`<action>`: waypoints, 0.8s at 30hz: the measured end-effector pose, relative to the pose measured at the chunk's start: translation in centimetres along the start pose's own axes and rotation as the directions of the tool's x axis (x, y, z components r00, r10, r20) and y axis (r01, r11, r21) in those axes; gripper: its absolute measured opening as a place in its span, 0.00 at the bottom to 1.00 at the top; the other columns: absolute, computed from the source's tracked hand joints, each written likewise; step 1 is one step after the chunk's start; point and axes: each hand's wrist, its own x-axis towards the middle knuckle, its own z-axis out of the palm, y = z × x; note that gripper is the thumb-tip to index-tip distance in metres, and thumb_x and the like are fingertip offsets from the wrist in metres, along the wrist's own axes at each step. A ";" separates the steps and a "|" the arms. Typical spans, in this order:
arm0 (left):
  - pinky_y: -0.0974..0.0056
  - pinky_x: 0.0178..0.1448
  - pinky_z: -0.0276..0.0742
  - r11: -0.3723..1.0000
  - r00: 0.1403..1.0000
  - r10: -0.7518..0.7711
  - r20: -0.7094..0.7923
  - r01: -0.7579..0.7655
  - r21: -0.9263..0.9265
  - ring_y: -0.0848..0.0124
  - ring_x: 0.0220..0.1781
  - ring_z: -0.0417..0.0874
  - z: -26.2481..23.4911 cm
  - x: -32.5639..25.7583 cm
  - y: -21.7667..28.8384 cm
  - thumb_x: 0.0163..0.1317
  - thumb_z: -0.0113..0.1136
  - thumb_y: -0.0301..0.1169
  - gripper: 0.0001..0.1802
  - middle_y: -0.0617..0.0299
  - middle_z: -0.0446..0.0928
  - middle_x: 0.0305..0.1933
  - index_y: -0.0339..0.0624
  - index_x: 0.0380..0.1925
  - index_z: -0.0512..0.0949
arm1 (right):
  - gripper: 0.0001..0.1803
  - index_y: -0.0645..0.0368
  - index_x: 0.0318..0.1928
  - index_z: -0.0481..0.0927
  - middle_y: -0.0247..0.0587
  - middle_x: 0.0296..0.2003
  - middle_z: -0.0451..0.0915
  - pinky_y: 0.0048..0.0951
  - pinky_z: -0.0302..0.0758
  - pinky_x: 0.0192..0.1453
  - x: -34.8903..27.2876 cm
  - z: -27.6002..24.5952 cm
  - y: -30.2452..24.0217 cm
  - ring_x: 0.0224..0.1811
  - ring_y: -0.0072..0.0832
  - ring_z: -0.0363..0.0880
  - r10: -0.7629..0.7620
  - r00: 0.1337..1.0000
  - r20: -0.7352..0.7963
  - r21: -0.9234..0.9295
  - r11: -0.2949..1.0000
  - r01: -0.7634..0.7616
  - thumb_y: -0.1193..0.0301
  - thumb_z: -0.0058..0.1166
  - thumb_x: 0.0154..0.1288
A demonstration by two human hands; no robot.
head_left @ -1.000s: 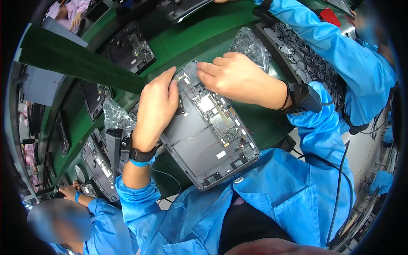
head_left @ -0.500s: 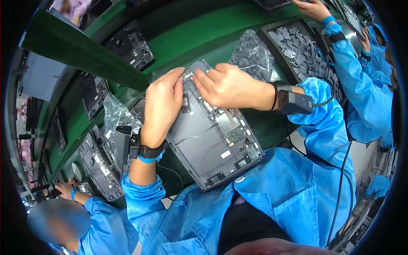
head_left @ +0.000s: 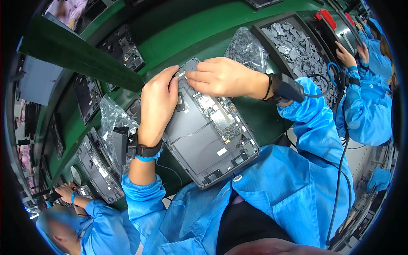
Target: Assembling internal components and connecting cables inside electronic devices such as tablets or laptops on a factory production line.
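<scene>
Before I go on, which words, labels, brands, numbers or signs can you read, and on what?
None can be read.
White label on the open laptop base: too small.
Any marks on the circuit board: too small or blurred.

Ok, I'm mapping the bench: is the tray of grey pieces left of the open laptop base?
No, the black tray of grey pieces lies up and to the right of the open laptop base.

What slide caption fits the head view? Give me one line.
Left hand and right hand at the far end of an opened laptop base, circuit board exposed.
</scene>
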 end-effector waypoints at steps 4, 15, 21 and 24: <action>0.56 0.53 0.78 1.000 1.000 -0.012 0.009 0.012 0.008 0.49 0.47 0.82 0.0 -0.2 0.2 0.60 0.56 0.23 0.13 0.44 0.81 0.46 0.32 0.45 0.80 | 0.13 0.64 0.35 0.79 0.40 0.40 0.81 0.29 0.79 0.33 0.4 -0.7 -0.4 0.31 0.31 0.78 0.037 0.999 -0.015 0.036 0.999 -0.036 0.76 0.62 0.45; 0.66 0.46 0.75 0.952 0.947 -0.228 -0.227 0.266 0.153 0.70 0.39 0.81 -5.8 -9.5 -2.5 0.63 0.58 0.23 0.10 0.54 0.82 0.41 0.34 0.44 0.81 | 0.05 0.57 0.29 0.78 0.38 0.39 0.82 0.28 0.73 0.33 -4.0 -3.8 -7.8 0.31 0.29 0.77 0.125 0.989 -0.081 0.148 0.983 -0.112 0.73 0.59 0.49; 0.55 0.54 0.71 0.923 0.979 -0.202 0.019 0.184 0.338 0.52 0.47 0.76 -2.8 -14.3 -6.1 0.55 0.61 0.20 0.13 0.49 0.78 0.43 0.34 0.41 0.78 | 0.07 0.56 0.35 0.81 0.38 0.36 0.80 0.34 0.76 0.40 -8.7 -4.6 -2.3 0.37 0.37 0.78 0.619 0.784 0.050 0.176 0.767 -0.617 0.76 0.59 0.54; 0.55 0.54 0.71 0.927 0.986 -0.166 0.015 0.151 0.343 0.52 0.47 0.76 -2.6 -14.5 -6.4 0.53 0.62 0.20 0.13 0.50 0.77 0.43 0.34 0.40 0.78 | 0.09 0.57 0.39 0.81 0.39 0.36 0.79 0.36 0.76 0.42 -10.4 -3.6 -3.0 0.40 0.39 0.78 0.667 0.699 0.257 0.083 0.706 -0.703 0.78 0.58 0.55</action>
